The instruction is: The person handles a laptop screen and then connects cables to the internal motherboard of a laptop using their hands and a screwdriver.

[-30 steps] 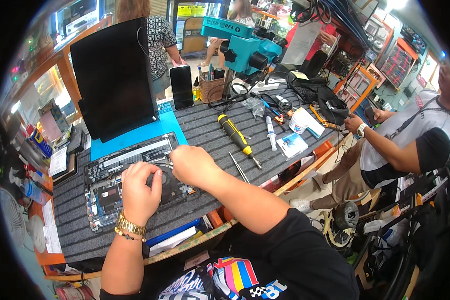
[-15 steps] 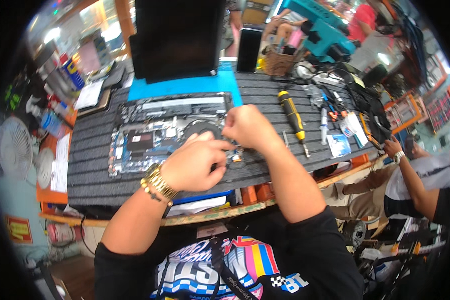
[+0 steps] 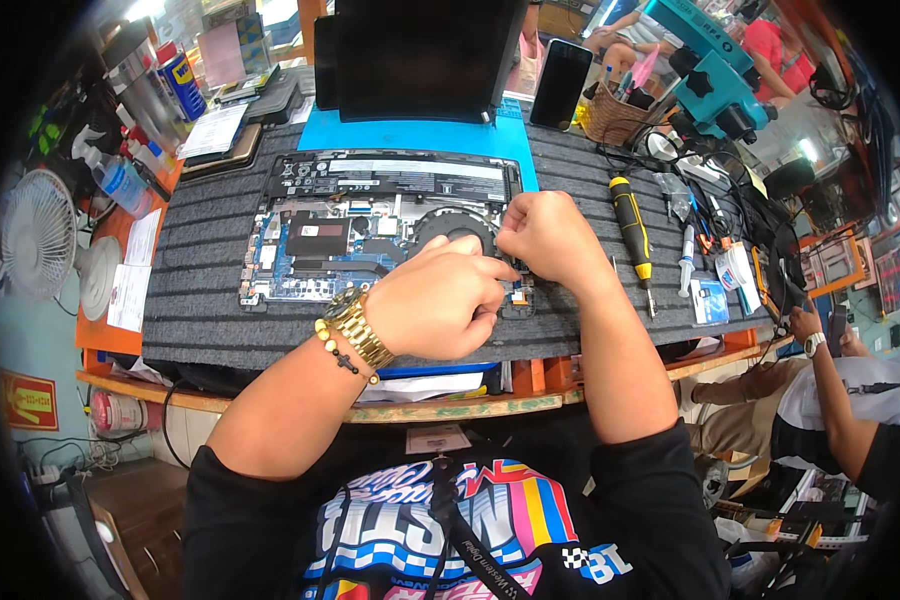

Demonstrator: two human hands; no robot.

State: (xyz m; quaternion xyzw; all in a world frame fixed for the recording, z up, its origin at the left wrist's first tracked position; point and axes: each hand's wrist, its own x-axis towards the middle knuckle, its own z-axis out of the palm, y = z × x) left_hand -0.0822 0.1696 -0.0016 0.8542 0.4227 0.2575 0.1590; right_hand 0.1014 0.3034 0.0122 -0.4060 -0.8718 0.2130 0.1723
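Note:
An opened laptop base (image 3: 320,232) lies on the ribbed grey mat, its blue circuit board, heat pipes and round black fan (image 3: 455,228) exposed. A long black battery (image 3: 400,178) runs along its far side. My left hand (image 3: 440,295) rests over the fan's near side, index finger stretched to the right edge of the base, thumb apart from it. Just beyond, my right hand (image 3: 555,235) is closed in a pinch at that same edge; its fingertips are turned away, and what they hold is hidden. A small orange-marked part (image 3: 519,296) shows below the left fingertip.
A black screen (image 3: 415,65) stands behind on a blue mat (image 3: 370,133). To the right lie a yellow-black screwdriver (image 3: 630,228), a syringe (image 3: 687,260) and cables. A phone (image 3: 561,85) leans at the back; a spray can (image 3: 181,82) stands left. A person (image 3: 840,400) is at right.
The view has shifted, so the bench sits farther right and higher in the picture. Both hands stay at the laptop's right edge in nearly the same pose.

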